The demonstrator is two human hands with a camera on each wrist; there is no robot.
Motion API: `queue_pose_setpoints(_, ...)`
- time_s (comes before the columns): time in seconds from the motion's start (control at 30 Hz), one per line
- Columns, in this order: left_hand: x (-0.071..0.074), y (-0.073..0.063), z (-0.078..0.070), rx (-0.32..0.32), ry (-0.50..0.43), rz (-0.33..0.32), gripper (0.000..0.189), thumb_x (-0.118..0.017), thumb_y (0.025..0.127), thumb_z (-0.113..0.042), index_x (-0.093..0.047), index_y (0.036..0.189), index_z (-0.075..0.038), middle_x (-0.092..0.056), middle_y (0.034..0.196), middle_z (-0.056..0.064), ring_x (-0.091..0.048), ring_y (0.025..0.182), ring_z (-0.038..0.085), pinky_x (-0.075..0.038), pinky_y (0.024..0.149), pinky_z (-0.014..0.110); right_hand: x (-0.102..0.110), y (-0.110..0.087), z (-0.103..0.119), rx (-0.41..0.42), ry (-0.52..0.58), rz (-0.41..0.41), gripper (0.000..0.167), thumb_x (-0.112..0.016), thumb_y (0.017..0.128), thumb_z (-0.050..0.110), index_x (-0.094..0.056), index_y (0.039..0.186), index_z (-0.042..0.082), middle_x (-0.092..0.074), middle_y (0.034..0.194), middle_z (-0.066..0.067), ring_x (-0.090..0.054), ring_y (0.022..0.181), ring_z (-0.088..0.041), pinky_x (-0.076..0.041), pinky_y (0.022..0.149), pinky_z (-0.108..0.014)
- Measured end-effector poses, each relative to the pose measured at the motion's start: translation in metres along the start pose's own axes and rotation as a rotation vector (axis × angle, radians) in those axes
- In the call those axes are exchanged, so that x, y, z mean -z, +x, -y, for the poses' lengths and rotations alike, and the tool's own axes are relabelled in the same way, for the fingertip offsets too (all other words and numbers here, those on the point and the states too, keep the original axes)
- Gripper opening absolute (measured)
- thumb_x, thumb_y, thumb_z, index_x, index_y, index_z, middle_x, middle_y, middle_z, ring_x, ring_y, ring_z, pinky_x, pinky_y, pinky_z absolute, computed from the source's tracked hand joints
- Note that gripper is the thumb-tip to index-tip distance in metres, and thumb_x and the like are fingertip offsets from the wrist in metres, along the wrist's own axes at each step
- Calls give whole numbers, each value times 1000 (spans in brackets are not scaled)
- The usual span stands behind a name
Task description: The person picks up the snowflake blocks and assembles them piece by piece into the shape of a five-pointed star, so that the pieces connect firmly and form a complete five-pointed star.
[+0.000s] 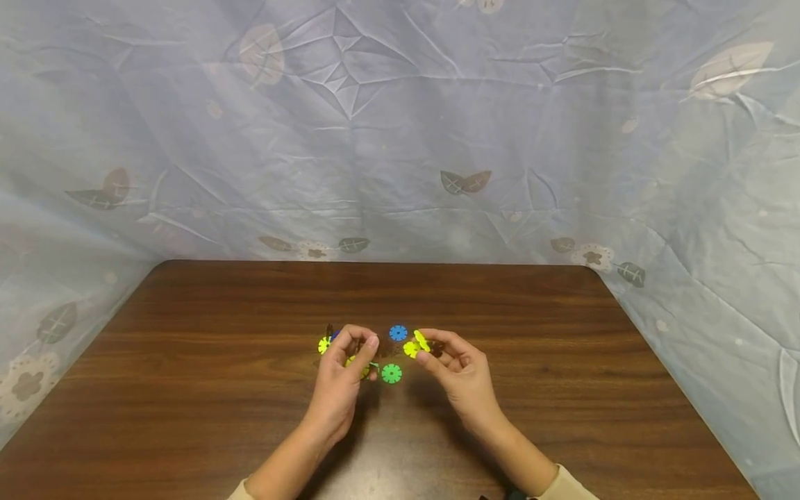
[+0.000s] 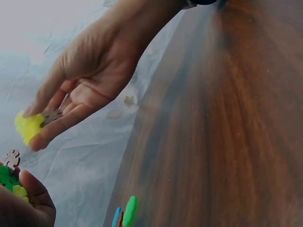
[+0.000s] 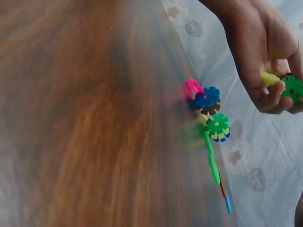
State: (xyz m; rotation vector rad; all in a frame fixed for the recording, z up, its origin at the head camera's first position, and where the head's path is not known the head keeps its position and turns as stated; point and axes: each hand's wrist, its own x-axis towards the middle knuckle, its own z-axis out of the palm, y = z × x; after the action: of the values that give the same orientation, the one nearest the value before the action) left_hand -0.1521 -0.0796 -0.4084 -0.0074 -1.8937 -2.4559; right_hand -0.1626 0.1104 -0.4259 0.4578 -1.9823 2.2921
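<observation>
Pinching yellow discs (image 1: pixel 414 346) in our right hand (image 1: pixel 465 375), we held green and yellow pieces (image 3: pixel 290 88) in our curled left hand (image 1: pixel 340 382); a blue disc (image 1: pixel 398 333) lay between.

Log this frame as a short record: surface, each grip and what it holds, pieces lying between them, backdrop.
Surface: brown wood-grain table
Left grip: holds a green notched disc and a yellow piece
Right grip: pinches yellow notched pieces
Between grips, on table: blue disc, lone green disc
Backdrop: pale cloth, leaf and flower prints
</observation>
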Motion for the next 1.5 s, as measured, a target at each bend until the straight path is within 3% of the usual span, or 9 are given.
queue_pose_setpoints(0.23,-5,-2,1,-16,34,53,19,-64,105,-16,-57,107,1,-60,90,-5,-53,90,12,-48,66,19,-2,-1,1,19,13,56,40,-73,97,6,-60,130,-12,-70,115,7,-70,100,-6,-61,86,-19)
queue_pose_setpoints(0.47,-8,-4,2,-59,53,56,22,-63,105,-15,-56,110,6,-58,90,-6,-52,90,11,-48,67,19,-3,-2,1,45,20,47,38,-73,97,5,-61,129,-12,-69,114,5,-69,98,-6,-61,85,-19)
queue_pose_setpoints(0.9,-12,-4,6,-90,61,23,19,-64,104,-11,-57,107,7,-58,91,-6,-52,87,10,-48,64,18,-6,-3,2,15,6,3,38,-74,96,5,-62,129,-10,-70,116,5,-71,98,-6,-62,87,-20)
queue_pose_setpoints(1.3,-13,-2,5,-23,24,36,20,-64,103,-10,-56,107,8,-59,90,-6,-51,86,10,-47,62,17,-9,-5,6,-23,-32,0,36,-75,94,2,-64,128,-7,-73,109,6,-72,94,-5,-62,85,-21)
queue_pose_setpoints(1.5,-5,1,3,35,49,14,21,-66,102,-12,-61,110,6,-60,98,-3,-54,87,12,-48,61,18,-16,-4,-2,-163,40,-10,37,-73,97,6,-61,130,-7,-71,110,5,-70,101,-6,-61,93,-23)
